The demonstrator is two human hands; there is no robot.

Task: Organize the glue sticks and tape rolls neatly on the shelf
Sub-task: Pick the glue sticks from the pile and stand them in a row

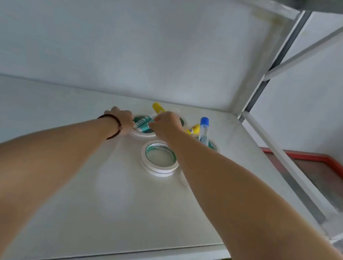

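Observation:
On the white shelf point(68, 181), near the back, lie several white tape rolls with green cores. The nearest tape roll point(160, 158) lies flat and free. My left hand point(122, 120) rests on the rim of the left tape roll point(143, 134). My right hand point(165, 124) pinches a green-and-white glue stick point(142, 123) lying inside that roll. A yellow glue stick point(158, 107) pokes out behind my right hand. Another yellow glue stick point(193, 130) and a blue-capped clear glue stick point(204, 130) stand in or by the right tape roll point(214, 145).
The shelf's back wall point(112, 42) rises right behind the items. A white metal upright and diagonal brace point(264, 77) stand at the right. Beyond them a red-framed panel point(338, 178) lies lower down. Items on the shelf below are barely visible.

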